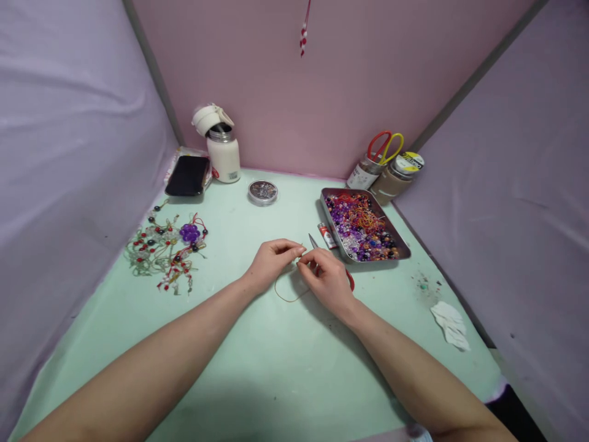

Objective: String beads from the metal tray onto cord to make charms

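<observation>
Over the middle of the table, my left hand [272, 263] and my right hand [327, 279] meet almost fingertip to fingertip. Both are closed in a pinch on a thin orange-brown cord [286, 300], which hangs in a loop below them. Whether a bead sits between the fingertips is too small to tell. Partly hidden under my right hand lies a pair of scissors [313, 241], its blade tip and a bit of red handle showing. A red and white tube [327, 236] lies just beyond that hand.
A metal tray [405, 248] of beads and cords stands at right, before a jar [363, 176] with scissors and a brown jar [390, 184]. Strung beads [161, 242], a phone [188, 175], an open white bottle [224, 158] and a round case [262, 192] are left. Crumpled tissue [451, 325] lies far right.
</observation>
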Demonstrator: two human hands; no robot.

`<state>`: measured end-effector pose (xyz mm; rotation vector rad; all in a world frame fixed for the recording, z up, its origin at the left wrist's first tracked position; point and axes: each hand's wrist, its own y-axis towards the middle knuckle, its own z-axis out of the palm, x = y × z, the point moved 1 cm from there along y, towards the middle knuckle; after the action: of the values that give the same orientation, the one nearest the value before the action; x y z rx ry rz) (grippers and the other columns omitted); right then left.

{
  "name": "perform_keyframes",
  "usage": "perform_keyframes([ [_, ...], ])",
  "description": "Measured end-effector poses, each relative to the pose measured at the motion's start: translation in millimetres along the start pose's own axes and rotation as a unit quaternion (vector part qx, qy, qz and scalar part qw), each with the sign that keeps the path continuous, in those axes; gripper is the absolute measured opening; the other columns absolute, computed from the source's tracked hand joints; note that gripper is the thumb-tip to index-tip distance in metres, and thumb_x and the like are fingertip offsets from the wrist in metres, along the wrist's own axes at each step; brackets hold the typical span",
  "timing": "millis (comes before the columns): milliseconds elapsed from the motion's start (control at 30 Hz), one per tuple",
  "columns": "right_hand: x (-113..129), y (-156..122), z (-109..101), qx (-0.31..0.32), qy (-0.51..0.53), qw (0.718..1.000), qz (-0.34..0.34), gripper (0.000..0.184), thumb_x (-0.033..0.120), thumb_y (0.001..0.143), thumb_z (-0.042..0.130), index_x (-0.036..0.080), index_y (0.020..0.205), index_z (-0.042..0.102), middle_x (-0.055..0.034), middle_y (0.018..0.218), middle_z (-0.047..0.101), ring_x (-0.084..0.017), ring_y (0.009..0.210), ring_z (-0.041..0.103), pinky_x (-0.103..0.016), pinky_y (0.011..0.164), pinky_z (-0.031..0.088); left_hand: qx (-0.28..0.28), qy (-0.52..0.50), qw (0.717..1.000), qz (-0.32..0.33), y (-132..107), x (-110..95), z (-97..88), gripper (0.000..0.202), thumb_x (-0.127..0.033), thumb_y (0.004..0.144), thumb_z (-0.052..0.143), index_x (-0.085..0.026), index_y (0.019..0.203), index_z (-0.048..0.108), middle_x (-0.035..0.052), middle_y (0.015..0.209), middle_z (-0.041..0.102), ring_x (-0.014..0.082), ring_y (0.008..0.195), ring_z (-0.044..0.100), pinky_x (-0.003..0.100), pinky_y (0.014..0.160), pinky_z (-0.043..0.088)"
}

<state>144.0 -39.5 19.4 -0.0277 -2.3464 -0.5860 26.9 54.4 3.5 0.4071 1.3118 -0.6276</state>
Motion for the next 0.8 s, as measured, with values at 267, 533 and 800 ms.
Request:
perform_keyframes([
  [267, 5, -8, 7, 0.063, -0.016, 0.998, -0.013, 0.012, 0.016, 0.085, 0.051, 0.02, 0.075, 0.054, -0.0014, 0.073, 0.06, -0.016, 0.074, 0.053, -0.03, 0.07, 0.04, -0.072, -0.159, 0.984, -0.033, 8, 0, -7.7, 0.025, -0.028, 0.062, 0.078, -0.013, 0.081, 0.072, 0.0052, 0.073, 0.065, 0.0049, 0.056, 0.041, 0.019, 0.047, 0.029],
  [533, 10, -12, 10, 0.109, -0.021, 0.994, -0.009, 0.011, 0.016, 0.084, 0.05, 0.021, 0.074, 0.053, -0.003, 0.076, 0.061, -0.018, 0.077, 0.053, -0.033, 0.072, 0.04, -0.089, -0.203, 0.974, -0.041, 10, -1, -11.8, 0.026, -0.03, 0.066, 0.078, -0.01, 0.082, 0.072, 0.0074, 0.078, 0.065, 0.0027, 0.055, 0.042, 0.014, 0.045, 0.03],
  [800, 17, -12, 8, 0.129, 0.127, 0.975, 0.133, 0.005, 0.02, 0.081, 0.054, 0.02, 0.076, 0.055, 0.0, 0.072, 0.06, -0.014, 0.067, 0.053, -0.028, 0.063, 0.041, -0.064, -0.315, 0.945, -0.056, 13, -2, -17.7, 0.017, -0.02, 0.071, 0.074, -0.008, 0.08, 0.067, -0.0002, 0.064, 0.054, 0.0001, 0.05, 0.04, 0.011, 0.043, 0.029],
])
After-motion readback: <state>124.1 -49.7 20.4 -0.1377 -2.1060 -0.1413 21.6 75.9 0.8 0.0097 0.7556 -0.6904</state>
